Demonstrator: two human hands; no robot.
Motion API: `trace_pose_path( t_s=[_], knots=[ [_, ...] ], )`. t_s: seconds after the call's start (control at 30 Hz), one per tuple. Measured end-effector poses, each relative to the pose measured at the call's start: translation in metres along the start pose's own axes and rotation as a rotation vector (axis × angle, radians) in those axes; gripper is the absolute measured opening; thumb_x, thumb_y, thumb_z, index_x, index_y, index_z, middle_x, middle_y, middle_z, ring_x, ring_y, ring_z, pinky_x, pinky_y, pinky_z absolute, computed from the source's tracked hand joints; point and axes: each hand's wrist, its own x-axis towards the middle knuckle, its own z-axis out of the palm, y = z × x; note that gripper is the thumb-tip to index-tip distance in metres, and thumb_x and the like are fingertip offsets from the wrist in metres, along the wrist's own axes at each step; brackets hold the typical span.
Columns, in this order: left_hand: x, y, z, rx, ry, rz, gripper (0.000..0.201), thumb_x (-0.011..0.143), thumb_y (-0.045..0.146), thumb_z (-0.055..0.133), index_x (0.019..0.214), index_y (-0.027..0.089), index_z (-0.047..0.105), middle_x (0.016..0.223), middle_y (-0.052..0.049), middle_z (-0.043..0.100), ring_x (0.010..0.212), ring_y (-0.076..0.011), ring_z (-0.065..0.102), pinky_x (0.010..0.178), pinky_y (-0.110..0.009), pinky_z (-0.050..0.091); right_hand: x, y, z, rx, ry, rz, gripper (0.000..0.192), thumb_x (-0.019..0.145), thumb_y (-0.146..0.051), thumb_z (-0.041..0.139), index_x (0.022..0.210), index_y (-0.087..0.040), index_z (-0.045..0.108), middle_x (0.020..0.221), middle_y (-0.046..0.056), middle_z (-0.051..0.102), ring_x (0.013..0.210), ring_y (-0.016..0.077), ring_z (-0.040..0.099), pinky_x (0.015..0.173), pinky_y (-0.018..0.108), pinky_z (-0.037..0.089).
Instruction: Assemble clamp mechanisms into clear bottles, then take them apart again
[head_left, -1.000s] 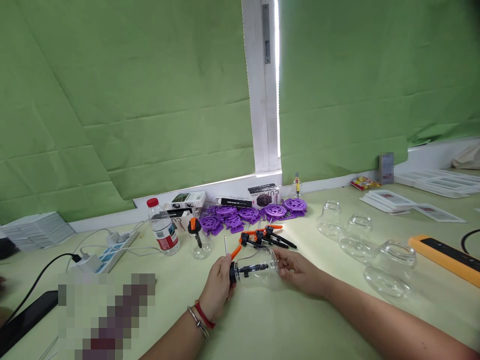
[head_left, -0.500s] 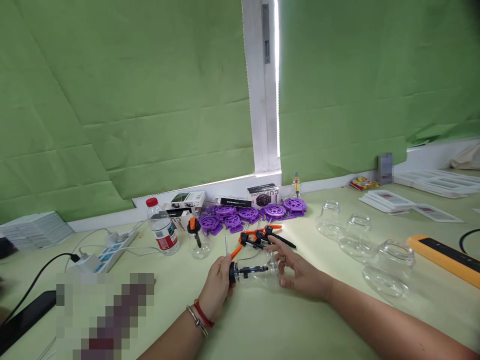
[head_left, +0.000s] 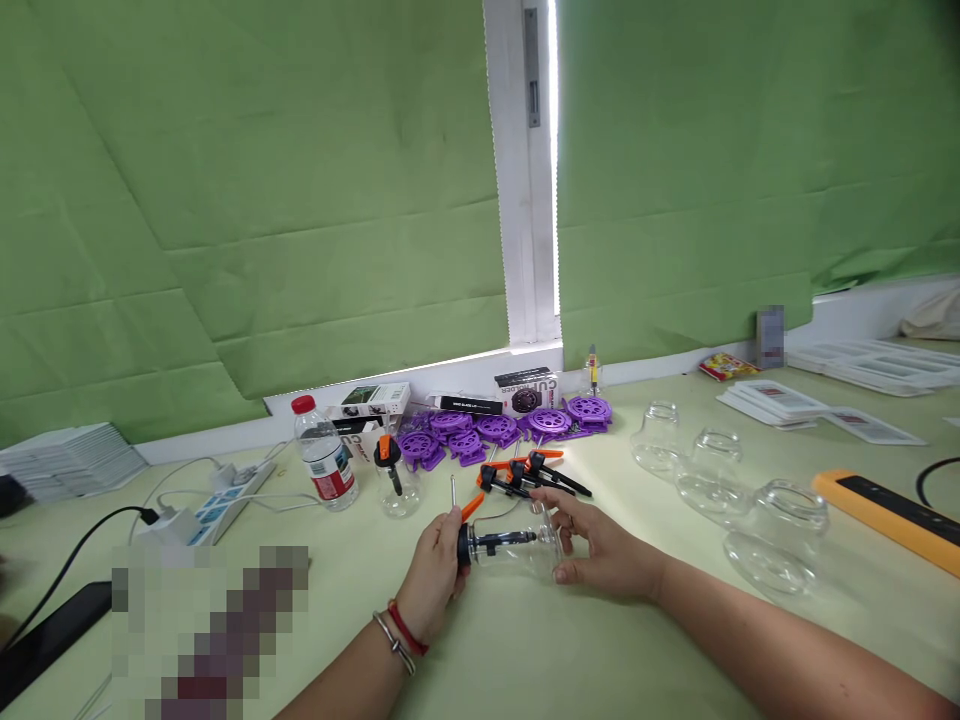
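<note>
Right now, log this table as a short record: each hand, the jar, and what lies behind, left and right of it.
Left hand: closed on the black lid
Right hand: curved around the jar's wide end; firm contact unclear
Jar: clear, held sideways, dark rod inside
Behind: black-and-orange parts, then purple pieces
Left: red-capped bottle, upright lidded jar
Right: three lidless clear jars, orange-and-black object

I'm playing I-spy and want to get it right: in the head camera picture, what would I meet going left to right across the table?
White stack, power strip, red-capped bottle, left hand, held glass jar, right hand, front lidless glass jar, orange-and-black bar.
</note>
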Motion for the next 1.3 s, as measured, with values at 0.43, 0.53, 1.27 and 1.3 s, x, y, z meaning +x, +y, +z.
trace_pose_path(
  t_s=[0.43, 0.53, 1.27, 1.3],
  knots=[
    [-0.0026, 0.0049, -0.0003, 0.031, -0.001, 0.002, 0.046, 0.073, 0.067, 0.045, 0.069, 0.021, 0.039, 0.053, 0.008, 0.036, 0.041, -0.0061, 0.034, 0.037, -0.017, 0.018, 0.0011, 0.0003, 0.0021, 0.100, -0.010, 0.042, 0.079, 0.070, -0.038, 0.074, 0.136, -0.026, 0.031, 0.117, 0.009, 0.048, 0.083, 0.0149, 0.051, 0.068, 0.028, 0.046],
    [-0.0028, 0.0050, -0.0004, 0.033, 0.005, 0.004, 0.045, 0.073, 0.066, 0.046, 0.069, 0.021, 0.039, 0.055, 0.008, 0.035, 0.044, -0.0062, 0.035, 0.039, -0.017, 0.020, 0.0014, 0.0009, 0.0019, 0.123, -0.022, 0.047, 0.079, 0.070, -0.039, 0.073, 0.136, -0.026, 0.031, 0.118, 0.009, 0.047, 0.084, 0.0156, 0.051, 0.067, 0.028, 0.046],
    [-0.0043, 0.0059, -0.0019, 0.049, -0.004, 0.100, 0.042, 0.077, 0.061, 0.047, 0.067, 0.020, 0.039, 0.057, 0.007, 0.034, 0.049, -0.0071, 0.032, 0.043, -0.017, 0.028, 0.0010, -0.0066, 0.0057, 0.213, -0.039, 0.098, 0.082, 0.064, -0.043, 0.076, 0.130, -0.024, 0.031, 0.124, 0.013, 0.043, 0.092, 0.0197, 0.054, 0.071, 0.032, 0.047],
    [-0.0051, 0.0062, -0.0029, 0.019, -0.016, 0.111, 0.042, 0.077, 0.060, 0.047, 0.068, 0.020, 0.039, 0.058, 0.007, 0.035, 0.050, -0.0070, 0.033, 0.043, -0.016, 0.028, 0.0013, -0.0071, 0.0065, 0.223, -0.048, 0.098, 0.081, 0.065, -0.045, 0.075, 0.129, -0.025, 0.031, 0.125, 0.013, 0.042, 0.092, 0.0193, 0.054, 0.073, 0.032, 0.047]
  ],
)
